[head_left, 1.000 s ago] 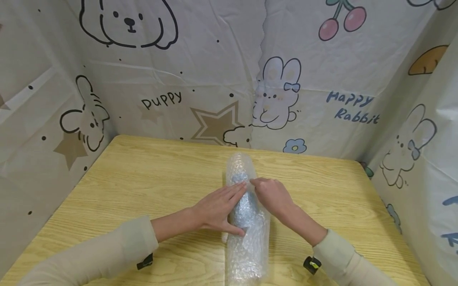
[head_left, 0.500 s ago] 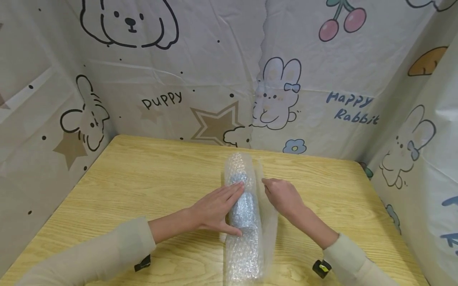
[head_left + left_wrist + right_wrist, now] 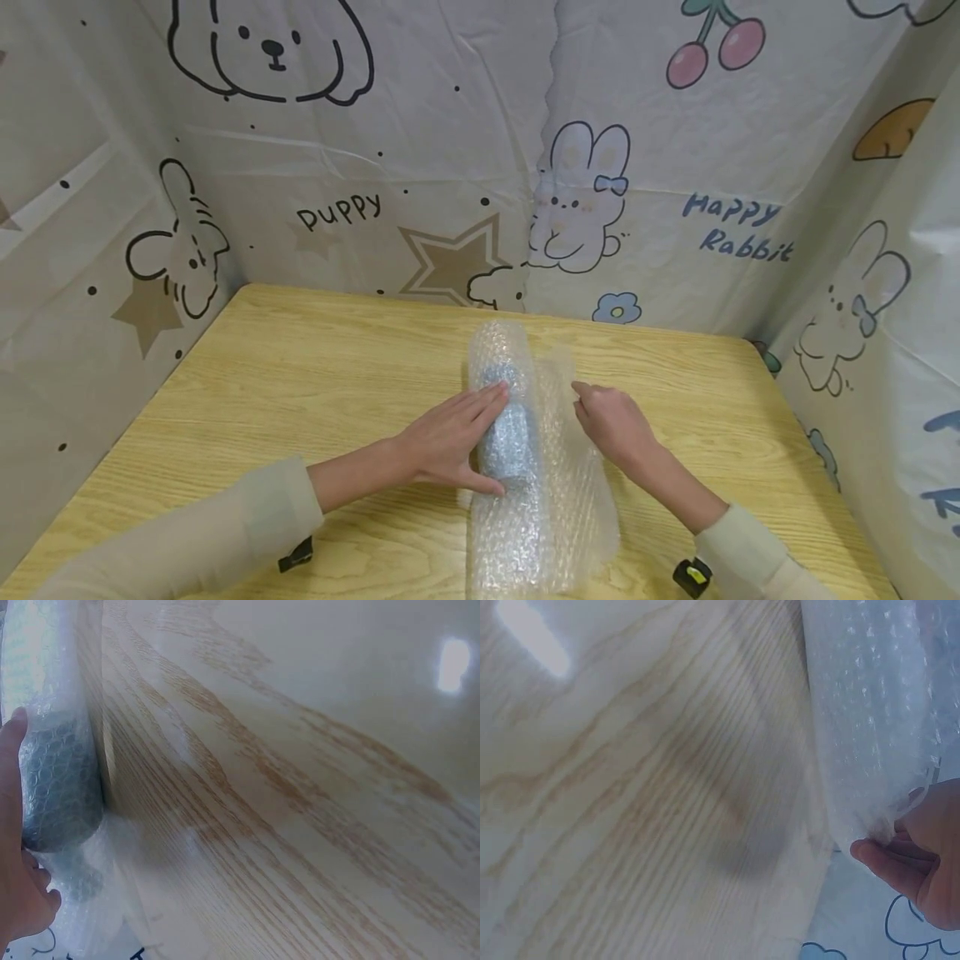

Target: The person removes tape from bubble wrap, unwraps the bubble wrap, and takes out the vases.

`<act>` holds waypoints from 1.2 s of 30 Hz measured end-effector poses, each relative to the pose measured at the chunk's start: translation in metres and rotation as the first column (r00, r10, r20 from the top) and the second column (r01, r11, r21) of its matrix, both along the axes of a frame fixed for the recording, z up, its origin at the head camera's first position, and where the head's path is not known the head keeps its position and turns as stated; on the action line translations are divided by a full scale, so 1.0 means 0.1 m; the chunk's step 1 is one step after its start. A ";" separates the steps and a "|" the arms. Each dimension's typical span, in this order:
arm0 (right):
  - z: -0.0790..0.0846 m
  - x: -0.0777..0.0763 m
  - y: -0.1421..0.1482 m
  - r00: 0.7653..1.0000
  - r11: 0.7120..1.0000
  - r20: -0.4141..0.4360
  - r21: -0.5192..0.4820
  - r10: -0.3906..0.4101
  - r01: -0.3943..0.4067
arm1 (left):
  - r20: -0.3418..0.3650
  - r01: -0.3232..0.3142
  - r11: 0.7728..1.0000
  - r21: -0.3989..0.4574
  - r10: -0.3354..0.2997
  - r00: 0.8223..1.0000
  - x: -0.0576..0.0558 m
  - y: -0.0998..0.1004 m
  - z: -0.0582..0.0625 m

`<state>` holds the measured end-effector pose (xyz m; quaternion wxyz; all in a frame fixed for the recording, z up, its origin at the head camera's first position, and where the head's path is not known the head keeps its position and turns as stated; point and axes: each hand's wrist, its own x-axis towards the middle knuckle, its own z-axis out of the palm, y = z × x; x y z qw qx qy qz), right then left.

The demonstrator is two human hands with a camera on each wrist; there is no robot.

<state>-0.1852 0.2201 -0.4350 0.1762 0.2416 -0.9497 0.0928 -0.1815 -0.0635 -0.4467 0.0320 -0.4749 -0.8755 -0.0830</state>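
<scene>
Hands: the L hand (image 3: 450,440) rested on the wrap (image 3: 510,533), fingers extended & thumb spread, touching w/o gripping; the R hand (image 3: 615,427) had the far corner of the loose flap (image 3: 576,492) pinched btwn thumb & fingers, clearest in the R wrist view. The rolled part of the bubble wrap lay mid-worktop (image 3: 360,358), long axis running near-to-far, i.e. roughly straight away from the person; its near end was cut off by the head view's bottom edge. Inside it sat a blue item (image 3: 512,454), same axis, ID unclear thru the bubbles. Key relation: roll btwn the 2 hands, immed. R of the L palm, which was the nearer, in contact; the R hand stood off to the R, apart from the roll, w/ the flap bridging the gap.
</scene>
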 end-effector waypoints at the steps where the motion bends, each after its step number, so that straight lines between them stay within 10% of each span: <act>1: -0.01 0.00 0.01 1.000 1.000 0.005 -0.002 -0.005 0.005 | 0.000 0.001 1.000 0.002 -0.001 1.000 0.00 0.00 0.00; 36: -0.38 0.05 0.24 0.997 0.998 0.040 0.003 -0.067 0.067 | 0.004 -0.007 1.000 -0.023 0.007 1.000 0.00 0.00 0.00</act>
